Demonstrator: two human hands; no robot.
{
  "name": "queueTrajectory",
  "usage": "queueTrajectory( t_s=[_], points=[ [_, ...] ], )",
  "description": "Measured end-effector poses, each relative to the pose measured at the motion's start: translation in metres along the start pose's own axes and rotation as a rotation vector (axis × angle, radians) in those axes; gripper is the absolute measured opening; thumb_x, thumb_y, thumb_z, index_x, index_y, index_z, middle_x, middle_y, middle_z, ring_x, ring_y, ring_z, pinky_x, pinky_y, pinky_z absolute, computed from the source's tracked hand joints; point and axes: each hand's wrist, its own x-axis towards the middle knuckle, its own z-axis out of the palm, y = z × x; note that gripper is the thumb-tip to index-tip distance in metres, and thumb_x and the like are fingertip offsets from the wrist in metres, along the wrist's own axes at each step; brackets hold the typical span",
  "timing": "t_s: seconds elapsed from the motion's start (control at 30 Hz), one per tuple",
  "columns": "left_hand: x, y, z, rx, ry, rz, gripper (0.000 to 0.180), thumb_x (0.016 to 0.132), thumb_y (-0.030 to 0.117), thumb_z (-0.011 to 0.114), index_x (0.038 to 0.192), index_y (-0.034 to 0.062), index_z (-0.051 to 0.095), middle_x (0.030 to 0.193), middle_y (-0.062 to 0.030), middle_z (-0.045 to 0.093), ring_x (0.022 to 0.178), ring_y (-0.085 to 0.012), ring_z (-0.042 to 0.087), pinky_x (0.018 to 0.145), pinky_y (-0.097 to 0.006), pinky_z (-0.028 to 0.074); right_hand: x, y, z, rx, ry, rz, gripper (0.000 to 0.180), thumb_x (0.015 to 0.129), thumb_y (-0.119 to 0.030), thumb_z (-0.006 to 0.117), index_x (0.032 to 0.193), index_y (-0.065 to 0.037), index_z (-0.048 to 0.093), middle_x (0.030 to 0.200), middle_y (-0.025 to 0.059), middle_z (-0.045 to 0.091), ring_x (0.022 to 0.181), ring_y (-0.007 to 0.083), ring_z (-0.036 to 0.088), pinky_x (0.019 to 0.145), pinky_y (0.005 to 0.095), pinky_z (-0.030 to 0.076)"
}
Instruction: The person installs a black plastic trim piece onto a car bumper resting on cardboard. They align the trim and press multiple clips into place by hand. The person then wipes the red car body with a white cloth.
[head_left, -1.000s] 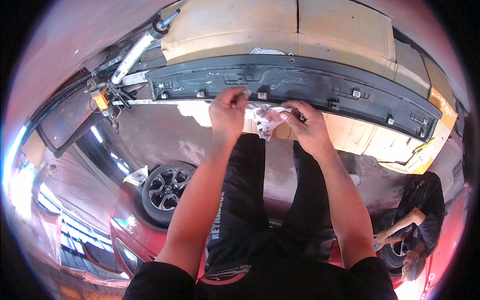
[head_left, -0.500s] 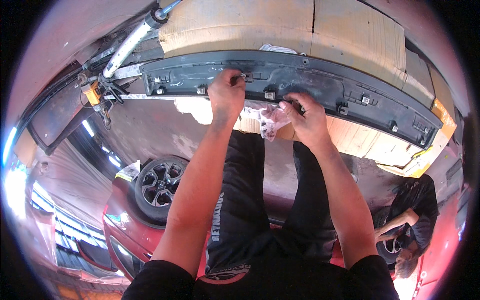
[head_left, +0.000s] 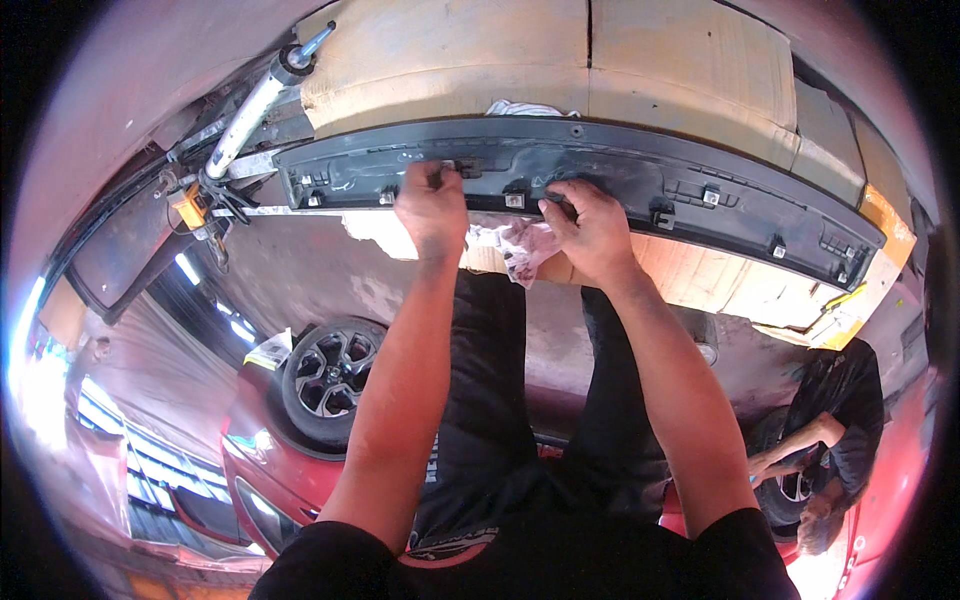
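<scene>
A long black plastic trim panel (head_left: 660, 165), curved by the lens, lies with its ribbed side up across the far part of the view. Light metal clips sit along it, one of them a clip (head_left: 515, 199) between my hands. My left hand (head_left: 432, 212) is closed over the panel's left-centre, fingertips pinched at a small slotted bracket; what they hold is hidden. At the panel's near edge, my right hand (head_left: 592, 232) has its fingers curled over the edge with the thumb on the near side. A stained pale cloth (head_left: 525, 248) hangs below the panel between both hands.
Cardboard (head_left: 690, 60) covers the support under the panel. A caulking gun (head_left: 245, 125) and a yellow-bodied tool (head_left: 190, 210) lie to the left. A red car with a wheel (head_left: 335, 370) is lower left. Another person (head_left: 830, 430) crouches by a wheel at lower right.
The view has shifted, so the panel and cardboard sit slightly further left. Both hands stay at much the same places on the panel.
</scene>
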Motion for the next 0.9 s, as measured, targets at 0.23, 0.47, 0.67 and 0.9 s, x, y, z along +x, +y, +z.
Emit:
queueTrajectory(
  t_s=[0.23, 0.47, 0.67, 0.9],
  points=[
    [-0.003, 0.016, -0.001, 0.038, -0.072, -0.067, 0.018, 0.084, 0.012, 0.070, 0.096, -0.0023, 0.069, 0.082, -0.0141, 0.073, 0.075, -0.0221, 0.070, 0.073, -0.033, 0.054, 0.001, 0.003, -0.005, 0.056, -0.009, -0.023, 0.021, 0.086, -0.015, 0.074, 0.103, -0.003, 0.069, 0.095, 0.0164, 0.070, 0.081, 0.0312, 0.070, 0.073, 0.0378, 0.056],
    [-0.003, 0.012, -0.002, 0.007, -0.065, -0.070, 0.022, 0.084, 0.015, 0.073, 0.096, -0.0027, 0.071, 0.082, -0.0123, 0.074, 0.076, -0.0178, 0.069, 0.074, -0.031, 0.053, 0.002, 0.005, -0.007, 0.104, -0.035, -0.002, 0.021, 0.086, -0.018, 0.072, 0.103, -0.006, 0.069, 0.098, 0.0168, 0.070, 0.088, 0.0371, 0.069, 0.077, 0.0428, 0.056],
    [-0.003, 0.008, -0.002, 0.022, -0.065, -0.034, 0.018, 0.083, 0.014, 0.073, 0.092, -0.0011, 0.070, 0.080, -0.0112, 0.074, 0.074, -0.0167, 0.069, 0.072, -0.031, 0.054, 0.003, 0.003, -0.008, 0.127, -0.041, 0.008, 0.021, 0.085, -0.017, 0.073, 0.103, -0.007, 0.069, 0.097, 0.0166, 0.070, 0.087, 0.0367, 0.069, 0.074, 0.0423, 0.056],
    [0.007, 0.010, -0.007, 0.106, -0.159, 0.123, 0.015, 0.081, 0.012, 0.071, 0.091, 0.0005, 0.070, 0.079, -0.0152, 0.073, 0.073, -0.0216, 0.071, 0.071, -0.034, 0.055, 0.003, 0.010, -0.004, 0.098, 0.022, -0.071, 0.020, 0.084, -0.016, 0.073, 0.102, -0.008, 0.068, 0.093, 0.0148, 0.070, 0.082, 0.0349, 0.070, 0.071, 0.0417, 0.056]
  ],
)
